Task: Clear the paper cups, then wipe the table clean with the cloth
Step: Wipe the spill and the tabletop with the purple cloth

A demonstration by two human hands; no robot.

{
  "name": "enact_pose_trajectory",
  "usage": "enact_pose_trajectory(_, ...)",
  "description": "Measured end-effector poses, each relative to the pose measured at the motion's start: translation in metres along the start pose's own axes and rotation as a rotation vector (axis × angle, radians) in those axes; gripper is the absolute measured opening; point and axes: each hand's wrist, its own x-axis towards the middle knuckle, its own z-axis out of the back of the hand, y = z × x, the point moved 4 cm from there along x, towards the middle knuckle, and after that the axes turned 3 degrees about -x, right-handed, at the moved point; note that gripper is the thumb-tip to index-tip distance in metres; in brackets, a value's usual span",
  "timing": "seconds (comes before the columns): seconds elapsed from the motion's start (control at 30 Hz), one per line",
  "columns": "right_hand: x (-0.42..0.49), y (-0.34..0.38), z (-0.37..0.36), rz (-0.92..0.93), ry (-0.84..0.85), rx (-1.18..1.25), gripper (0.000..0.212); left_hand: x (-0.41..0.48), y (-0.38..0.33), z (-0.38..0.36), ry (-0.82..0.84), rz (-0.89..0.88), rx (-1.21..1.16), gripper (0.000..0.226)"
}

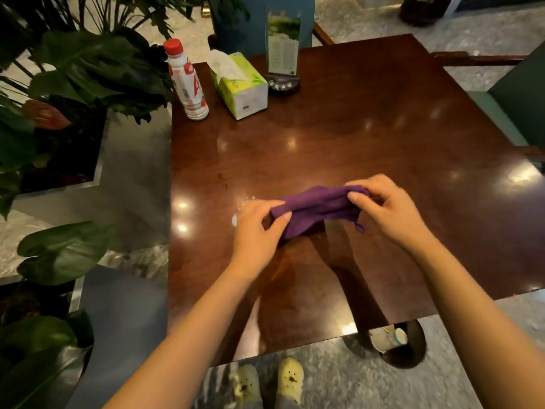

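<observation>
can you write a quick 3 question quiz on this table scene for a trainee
1. True or false: both hands grip the purple cloth.
2. Which stands nearest the table's far left corner? A) tissue box B) bottle C) menu stand
3. Where do the paper cups lie now?

Key
1. True: the left hand pinches one end, the right hand the other.
2. B
3. In the dark bin on the floor by the table's near right edge; none remain on the tabletop.

Café, menu stand (pixel 282 45), call buzzer (pixel 282 84)
</observation>
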Motion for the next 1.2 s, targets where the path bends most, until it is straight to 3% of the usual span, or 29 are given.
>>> enact_pose_trajectory(0.13,-0.034,-0.034,-0.028,-0.184,0.104,0.047,0.015,-0.042,0.037,-0.028,-0.005,0.276,-0.077,0.019)
enact_pose_trajectory(0.3,-0.066,-0.049,-0.044,-0.433,0.181,0.164,0.016,-0.078,0.053,-0.042,0.095,0.419,-0.139,0.019)
enact_pose_trajectory(0.47,-0.076,-0.044,-0.042,-0.621,0.162,0.268,0.048,-0.094,0.052,-0.040,-0.002,0.686,-0.409,0.047)
enact_pose_trajectory(0.63,-0.045,-0.045,-0.045,-0.694,0.137,0.324,0.034,-0.058,0.052,-0.036,-0.065,0.854,-0.685,0.030)
enact_pose_trajectory(0.73,-0.017,-0.045,-0.055,-0.822,0.088,0.556,0.023,-0.021,0.053,-0.039,-0.158,1.053,-0.943,0.033)
enact_pose_trajectory(0.83,-0.003,-0.052,-0.069,-0.852,-0.038,0.718,0.023,0.003,0.056,-0.033,-0.219,1.036,-1.023,0.036)
enact_pose_trajectory(0.9,-0.003,-0.054,-0.075,-0.677,-0.141,0.440,0.029,0.007,0.062,-0.025,-0.257,0.968,-0.962,0.040)
enact_pose_trajectory(0.97,-0.007,-0.042,-0.083,-0.370,-0.170,0.102,0.036,0.005,0.072,-0.012,-0.300,0.868,-0.835,0.037)
enact_pose_trajectory(1.03,-0.011,-0.031,-0.106,-0.061,0.006,-0.140,0.042,0.006,0.085,0.006,-0.323,0.712,-0.627,0.030)
enact_pose_trajectory(1.13,-0.011,-0.040,-0.152,0.184,0.374,-0.530,0.062,0.015,0.109,0.040,-0.265,0.385,0.104,0.030)
enact_pose_trajectory(1.2,-0.008,-0.052,-0.166,0.226,0.438,-0.728,0.066,0.026,0.132,0.053,-0.164,0.220,0.536,0.037)
